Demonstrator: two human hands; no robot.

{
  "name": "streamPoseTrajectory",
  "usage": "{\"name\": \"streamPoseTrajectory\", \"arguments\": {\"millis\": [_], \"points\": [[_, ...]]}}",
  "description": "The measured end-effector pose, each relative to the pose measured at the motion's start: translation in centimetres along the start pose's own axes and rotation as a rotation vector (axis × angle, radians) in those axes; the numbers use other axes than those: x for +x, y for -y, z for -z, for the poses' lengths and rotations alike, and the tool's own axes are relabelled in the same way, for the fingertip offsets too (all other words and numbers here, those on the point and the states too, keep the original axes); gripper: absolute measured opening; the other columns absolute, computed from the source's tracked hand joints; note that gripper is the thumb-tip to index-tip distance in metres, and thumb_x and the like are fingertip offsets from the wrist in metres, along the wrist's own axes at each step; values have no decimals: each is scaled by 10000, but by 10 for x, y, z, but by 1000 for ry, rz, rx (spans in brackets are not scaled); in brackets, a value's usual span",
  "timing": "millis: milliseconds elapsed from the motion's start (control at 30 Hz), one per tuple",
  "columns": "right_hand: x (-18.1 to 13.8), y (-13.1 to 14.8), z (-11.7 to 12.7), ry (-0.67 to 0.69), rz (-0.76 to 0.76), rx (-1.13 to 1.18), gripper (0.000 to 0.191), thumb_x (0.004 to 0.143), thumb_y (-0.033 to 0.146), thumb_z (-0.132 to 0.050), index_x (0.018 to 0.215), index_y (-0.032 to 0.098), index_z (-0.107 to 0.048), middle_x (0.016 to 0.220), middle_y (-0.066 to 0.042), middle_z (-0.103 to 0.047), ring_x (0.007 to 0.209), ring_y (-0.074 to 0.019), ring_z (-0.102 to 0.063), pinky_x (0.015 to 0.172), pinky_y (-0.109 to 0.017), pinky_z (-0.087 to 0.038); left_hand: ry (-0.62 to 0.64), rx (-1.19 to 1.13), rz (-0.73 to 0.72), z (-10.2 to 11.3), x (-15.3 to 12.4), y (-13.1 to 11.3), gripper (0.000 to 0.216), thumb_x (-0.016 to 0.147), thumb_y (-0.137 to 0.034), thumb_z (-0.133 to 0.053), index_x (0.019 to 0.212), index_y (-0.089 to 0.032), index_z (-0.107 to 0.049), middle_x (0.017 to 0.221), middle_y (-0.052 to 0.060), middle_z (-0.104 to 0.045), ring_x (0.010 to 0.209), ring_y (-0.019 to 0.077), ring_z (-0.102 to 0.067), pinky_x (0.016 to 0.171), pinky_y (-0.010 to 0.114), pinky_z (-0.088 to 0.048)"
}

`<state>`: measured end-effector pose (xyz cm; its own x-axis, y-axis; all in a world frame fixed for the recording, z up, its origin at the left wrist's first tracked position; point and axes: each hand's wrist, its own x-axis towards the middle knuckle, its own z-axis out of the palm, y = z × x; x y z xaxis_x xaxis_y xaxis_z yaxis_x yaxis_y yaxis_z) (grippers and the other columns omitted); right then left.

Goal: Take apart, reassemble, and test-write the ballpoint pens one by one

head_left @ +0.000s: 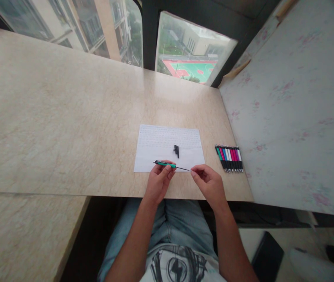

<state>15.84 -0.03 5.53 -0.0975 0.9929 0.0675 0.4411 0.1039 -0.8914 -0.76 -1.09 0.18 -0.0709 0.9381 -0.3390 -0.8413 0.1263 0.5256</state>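
Observation:
My left hand (pixel 160 179) is closed around a green pen barrel (pixel 167 164) with a dark clip end pointing left. A thin dark ink refill (pixel 182 169) sticks out of the barrel's right end. Its far tip is pinched between the thumb and forefinger of my right hand (pixel 209 183). Both hands are over the front edge of a sheet of paper (pixel 152 156) with rows of writing on its upper part. Small black pen parts (pixel 176 150) lie on the paper, just beyond the hands.
Several pens (pixel 229 158) in various colours lie side by side to the right, near the flowered wall (pixel 296 117). The marble-patterned tabletop (pixel 67 125) stretches far to the left. Windows (pixel 196 49) stand along its back edge. A dark flat object (pixel 268 256) is low at the right.

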Motion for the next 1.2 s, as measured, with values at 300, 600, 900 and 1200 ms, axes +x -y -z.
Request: {"name": "streamPoseTrajectory", "arguments": {"millis": [300,600,900,1200], "points": [[4,3,-28,43,16,41,127,843,277,-618,942,206,-652,870,-55,-696,785,-189,-665,697,-309,-543,10,-72,-10,3,2,0,212,741,-229,-805,913,-164,-699,925,42,-730,797,97,-680,776,209,-535],[38,-21,-38,0,17,-475,190,838,264,-579,994,178,-645,880,-64,-668,751,-193,-604,718,-327,-475,19,-91,3,4,3,0,218,741,-210,-804,922,-163,-693,920,38,-737,812,106,-695,775,209,-548],[61,-27,-60,-89,-48,-711,146,862,243,-515,892,182,-644,902,-96,-671,787,-214,-613,670,-304,-411,21,-95,12,5,3,0,232,732,-211,-810,927,-160,-694,929,44,-741,813,108,-696,773,211,-551],[44,-23,-19,-142,-126,-100,166,814,338,-624,862,182,-659,792,-59,-702,722,-207,-653,676,-322,-494,1,-86,14,3,2,-2,230,725,-221,-816,912,-166,-694,918,32,-736,796,99,-691,760,205,-546]]}}
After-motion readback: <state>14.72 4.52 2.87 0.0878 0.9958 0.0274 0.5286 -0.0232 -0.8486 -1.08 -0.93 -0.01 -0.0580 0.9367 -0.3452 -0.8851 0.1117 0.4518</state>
